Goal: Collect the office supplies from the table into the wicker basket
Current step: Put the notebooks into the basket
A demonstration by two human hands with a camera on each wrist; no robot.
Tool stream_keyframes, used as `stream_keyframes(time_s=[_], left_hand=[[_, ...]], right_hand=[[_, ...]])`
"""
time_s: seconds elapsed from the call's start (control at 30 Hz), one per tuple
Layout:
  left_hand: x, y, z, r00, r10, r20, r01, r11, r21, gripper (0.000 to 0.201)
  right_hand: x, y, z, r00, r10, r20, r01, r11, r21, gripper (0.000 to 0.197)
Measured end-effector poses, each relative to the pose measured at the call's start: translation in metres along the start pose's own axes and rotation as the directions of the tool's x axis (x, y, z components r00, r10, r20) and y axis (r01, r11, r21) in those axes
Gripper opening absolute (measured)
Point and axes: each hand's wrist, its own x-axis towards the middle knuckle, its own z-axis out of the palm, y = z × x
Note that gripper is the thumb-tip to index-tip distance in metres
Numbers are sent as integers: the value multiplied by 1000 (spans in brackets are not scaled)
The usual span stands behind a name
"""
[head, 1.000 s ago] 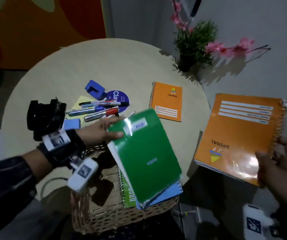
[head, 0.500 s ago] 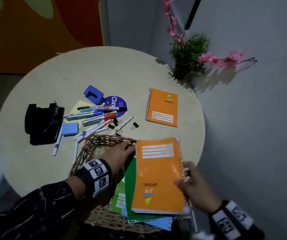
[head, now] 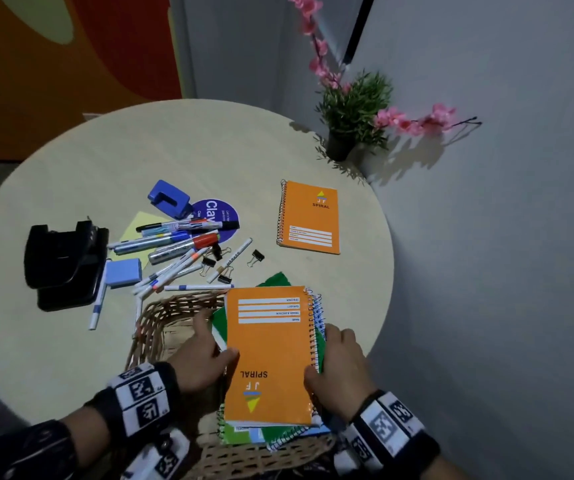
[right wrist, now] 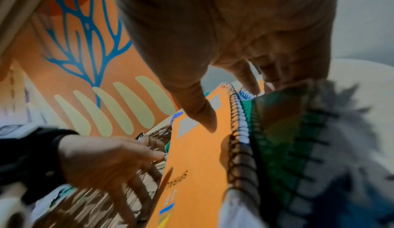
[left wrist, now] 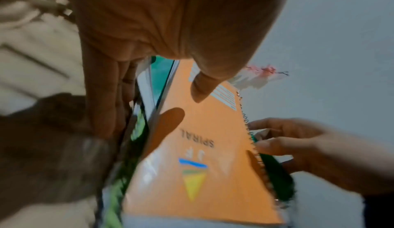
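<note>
The wicker basket [head: 161,313] sits at the near table edge and holds a stack of spiral notebooks. A large orange notebook [head: 268,355] lies on top, with green notebooks [head: 273,280] beneath it. My left hand [head: 209,344] rests with fairly straight fingers along the stack's left edge, thumb at the orange cover [left wrist: 204,147]. At the spiral edge my right hand [head: 323,355] has its thumb on the orange cover [right wrist: 198,155] and its fingers curled round the stack's side. A smaller orange notebook [head: 309,218] lies on the table beyond.
Left of the basket lie several markers [head: 171,244], binder clips [head: 256,257], a blue eraser block [head: 122,271], a black hole punch [head: 64,261], a small blue punch [head: 169,199] and yellow notes [head: 140,225]. A potted plant [head: 351,112] stands at the back right by the wall.
My right hand brought the large orange notebook in from the right and laid it on the green notebooks, which my left hand lowered into the basket. Both hands now sit at the stack's sides.
</note>
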Motion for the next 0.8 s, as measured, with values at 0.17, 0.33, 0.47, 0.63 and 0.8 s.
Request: stream_keyframes(time_s=[0.17,0.33,0.47,0.63,0.8], left_hand=[[-5,-8,13,955,-278,101,295,914,-277,67],[-3,-10,20,964,-246,102,266,910,-319,56],[-6,-19,17,982,-174,80,187,959,-215,95],[-27,-9,23,992,-122,14,121,990,79,111],[-42,8,10,993,-122,-5,121,978,168,114]], right_hand=[[4,-16,7,993,92,77,-96,994,49,77],[5,-33,23,982,115,153,-120,992,29,92],[10,-43,36,963,172,208,-148,981,-127,101],[14,-44,52,954,172,245,-98,953,-287,108],[8,-42,11,968,39,250,30,962,-270,85]])
